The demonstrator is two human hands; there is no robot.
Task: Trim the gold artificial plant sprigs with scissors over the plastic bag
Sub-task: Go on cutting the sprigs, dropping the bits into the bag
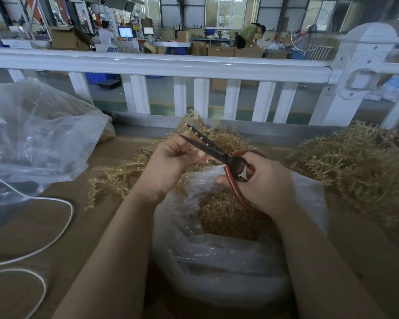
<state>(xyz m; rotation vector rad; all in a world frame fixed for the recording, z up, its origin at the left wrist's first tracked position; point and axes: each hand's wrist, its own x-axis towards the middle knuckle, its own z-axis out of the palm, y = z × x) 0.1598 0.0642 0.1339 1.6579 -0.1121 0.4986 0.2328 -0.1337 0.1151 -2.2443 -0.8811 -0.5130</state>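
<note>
My right hand (266, 183) grips the red handles of black-bladed scissors (207, 147), whose blades are parted and point up to the left. My left hand (173, 155) pinches a gold sprig (194, 122) that rises between the blades. Both hands hover above an open clear plastic bag (217, 256) holding a heap of gold cuttings (226, 215). Loose gold sprigs (118, 178) lie on the brown table just left of the bag.
A big pile of gold sprigs (355, 166) lies at the right. A large crumpled clear bag (37, 139) fills the left side. A white cable (39, 247) loops across the front left. A white railing (161, 65) runs along the table's far edge.
</note>
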